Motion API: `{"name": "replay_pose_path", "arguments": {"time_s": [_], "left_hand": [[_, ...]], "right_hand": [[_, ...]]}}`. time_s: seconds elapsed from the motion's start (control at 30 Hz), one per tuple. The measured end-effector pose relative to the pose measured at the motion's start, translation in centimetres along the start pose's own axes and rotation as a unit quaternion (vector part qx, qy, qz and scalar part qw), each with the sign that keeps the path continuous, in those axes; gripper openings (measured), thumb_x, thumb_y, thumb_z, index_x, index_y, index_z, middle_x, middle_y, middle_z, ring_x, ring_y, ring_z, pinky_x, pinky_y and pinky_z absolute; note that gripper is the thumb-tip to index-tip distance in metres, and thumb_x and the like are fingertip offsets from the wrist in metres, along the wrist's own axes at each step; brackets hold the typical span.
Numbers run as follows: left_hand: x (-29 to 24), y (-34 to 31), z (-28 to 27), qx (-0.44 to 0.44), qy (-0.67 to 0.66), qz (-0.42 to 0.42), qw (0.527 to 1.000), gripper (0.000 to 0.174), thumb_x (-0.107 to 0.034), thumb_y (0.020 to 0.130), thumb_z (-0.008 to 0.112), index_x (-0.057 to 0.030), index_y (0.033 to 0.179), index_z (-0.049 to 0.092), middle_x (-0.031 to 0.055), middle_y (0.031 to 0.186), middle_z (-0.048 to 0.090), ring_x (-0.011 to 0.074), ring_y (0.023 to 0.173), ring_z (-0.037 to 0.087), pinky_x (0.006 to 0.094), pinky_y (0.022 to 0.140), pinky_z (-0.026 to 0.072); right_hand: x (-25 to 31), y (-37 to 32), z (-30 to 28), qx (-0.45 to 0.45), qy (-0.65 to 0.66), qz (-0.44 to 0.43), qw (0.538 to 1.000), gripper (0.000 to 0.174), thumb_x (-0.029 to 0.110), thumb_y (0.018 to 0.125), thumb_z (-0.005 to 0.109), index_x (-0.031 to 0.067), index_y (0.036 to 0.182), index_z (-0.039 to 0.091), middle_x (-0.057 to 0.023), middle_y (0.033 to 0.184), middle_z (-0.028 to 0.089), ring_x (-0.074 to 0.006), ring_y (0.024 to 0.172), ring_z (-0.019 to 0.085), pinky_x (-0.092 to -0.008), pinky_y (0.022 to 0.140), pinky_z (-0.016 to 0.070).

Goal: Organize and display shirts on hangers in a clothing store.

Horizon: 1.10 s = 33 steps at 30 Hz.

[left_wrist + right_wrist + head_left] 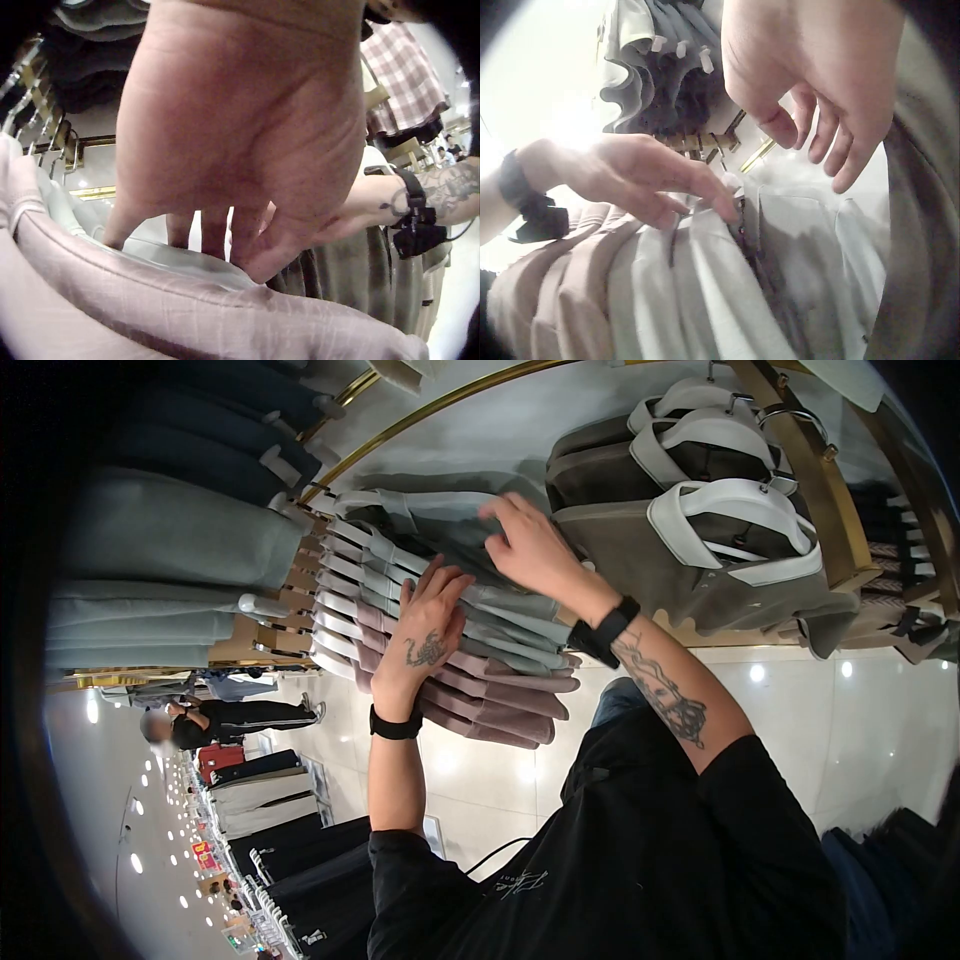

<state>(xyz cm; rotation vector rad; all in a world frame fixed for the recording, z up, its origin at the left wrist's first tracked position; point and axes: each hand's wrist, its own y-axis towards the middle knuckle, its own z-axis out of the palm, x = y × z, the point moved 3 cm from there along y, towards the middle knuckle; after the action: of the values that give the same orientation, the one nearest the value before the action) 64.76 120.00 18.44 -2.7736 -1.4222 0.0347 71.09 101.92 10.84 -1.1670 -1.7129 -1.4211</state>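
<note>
In the head view my left hand [430, 622] lies over a row of hanging shirts, its fingers extended across the pale green shirts [490, 622]. The left wrist view has that hand's fingertips down at a pale shirt, just behind a dusty pink shirt [150, 289]. My right hand [535, 550] is raised at the far end of the row, fingers loosely bent with nothing between them. Below it in the right wrist view hangs a light grey shirt [799, 255]. Mauve-pink shirts [490, 705] hang at the near end of the row.
Olive-brown garments [620, 560] on white hangers [735, 525] hang at the right. Grey-green garments [180, 540] hang from clips at the left, near a curved gold rail [430, 410]. Farther off, a person [235, 722] stands beyond clothing racks.
</note>
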Motion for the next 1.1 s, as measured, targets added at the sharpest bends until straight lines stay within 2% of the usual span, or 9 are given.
{"name": "replay_pose_path", "arguments": {"time_s": [0.07,0.23,0.4,0.43,0.47,0.6,0.7,0.93,1.1], "left_hand": [[-0.2,0.0,0.1,0.007,0.001,-0.010,1.000,0.053,0.003,0.088,0.064,-0.0096,0.140,0.059,0.0110,0.143,0.056,0.0361,0.152,0.042,0.0665,0.117,0.0388],[0.0,0.2,0.0,0.017,-0.005,-0.014,1.000,0.054,0.002,0.088,0.065,-0.0092,0.141,0.059,0.0106,0.144,0.055,0.0365,0.152,0.041,0.0669,0.118,0.0371],[0.1,0.1,-0.2,0.020,-0.056,-0.016,0.998,0.051,0.002,0.088,0.065,-0.0072,0.138,0.062,0.0103,0.147,0.055,0.0369,0.152,0.042,0.0659,0.119,0.0365],[0.1,-0.1,-0.3,0.016,-0.064,-0.009,0.998,0.049,0.002,0.088,0.065,-0.0068,0.136,0.064,0.0102,0.149,0.054,0.0372,0.152,0.041,0.0655,0.120,0.0360],[0.2,-0.4,-0.3,0.012,-0.072,-0.001,0.997,0.047,0.003,0.088,0.065,-0.0065,0.134,0.065,0.0102,0.150,0.054,0.0374,0.152,0.041,0.0651,0.121,0.0354],[-0.7,-1.3,-0.9,0.015,-0.057,-0.004,0.998,0.037,0.002,0.089,0.064,-0.0023,0.125,0.070,0.0150,0.157,0.052,0.0406,0.153,0.040,0.0528,0.123,0.0371],[-1.1,-2.3,-1.1,0.001,-0.089,-0.022,0.996,0.042,0.002,0.088,0.066,-0.0059,0.129,0.070,0.0110,0.155,0.055,0.0374,0.155,0.038,0.0642,0.125,0.0296],[-1.9,-7.5,-1.0,-0.044,-0.054,-0.075,0.995,0.051,0.002,0.089,0.064,-0.0084,0.138,0.067,0.0126,0.154,0.057,0.0367,0.154,0.041,0.0626,0.127,0.0249],[-2.7,-8.9,0.3,-0.102,-0.046,-0.095,0.989,0.050,-0.002,0.092,0.063,-0.0060,0.142,0.065,0.0155,0.156,0.055,0.0373,0.155,0.040,0.0588,0.129,0.0240]], "right_hand": [[-0.5,2.0,0.4,-0.063,-0.070,-0.060,0.994,0.048,0.005,0.088,0.062,-0.0039,0.135,0.058,-0.0261,0.141,0.058,-0.0456,0.127,0.058,-0.0486,0.107,0.0505],[-2.3,2.1,3.6,0.085,-0.078,0.020,0.993,0.057,0.010,0.091,0.060,-0.0051,0.145,0.050,-0.0280,0.146,0.054,-0.0492,0.134,0.052,-0.0506,0.114,0.0448],[-1.9,-3.4,6.3,0.077,0.087,0.065,0.991,0.039,0.019,0.107,0.054,-0.0015,0.140,0.056,-0.0267,0.133,0.062,-0.0486,0.123,0.061,-0.0502,0.104,0.0505],[-1.2,-4.4,5.9,0.056,0.142,0.064,0.986,0.043,0.024,0.108,0.051,-0.0071,0.138,0.052,-0.0340,0.134,0.058,-0.0533,0.124,0.058,-0.0549,0.104,0.0480],[-0.8,-5.2,5.9,0.076,0.159,0.105,0.979,0.047,0.025,0.108,0.051,-0.0070,0.143,0.049,-0.0343,0.142,0.055,-0.0530,0.130,0.055,-0.0532,0.107,0.0472],[-1.4,-6.7,6.7,0.061,0.181,0.072,0.979,0.058,0.021,0.104,0.053,-0.0081,0.152,0.040,-0.0340,0.151,0.048,-0.0504,0.139,0.050,-0.0497,0.113,0.0441],[-1.3,-6.8,6.7,0.057,0.178,0.068,0.980,0.066,0.021,0.099,0.061,-0.0048,0.156,0.039,-0.0302,0.152,0.048,-0.0470,0.140,0.051,-0.0462,0.115,0.0434],[-1.9,-5.0,4.7,0.060,0.113,0.032,0.991,0.075,0.025,0.094,0.073,-0.0015,0.156,0.040,-0.0270,0.148,0.051,-0.0422,0.134,0.056,-0.0455,0.110,0.0472],[-5.4,-0.7,4.5,0.018,-0.007,0.018,1.000,0.058,0.020,0.096,0.070,-0.0004,0.147,0.051,-0.0282,0.140,0.058,-0.0458,0.126,0.060,-0.0466,0.105,0.0514]]}}
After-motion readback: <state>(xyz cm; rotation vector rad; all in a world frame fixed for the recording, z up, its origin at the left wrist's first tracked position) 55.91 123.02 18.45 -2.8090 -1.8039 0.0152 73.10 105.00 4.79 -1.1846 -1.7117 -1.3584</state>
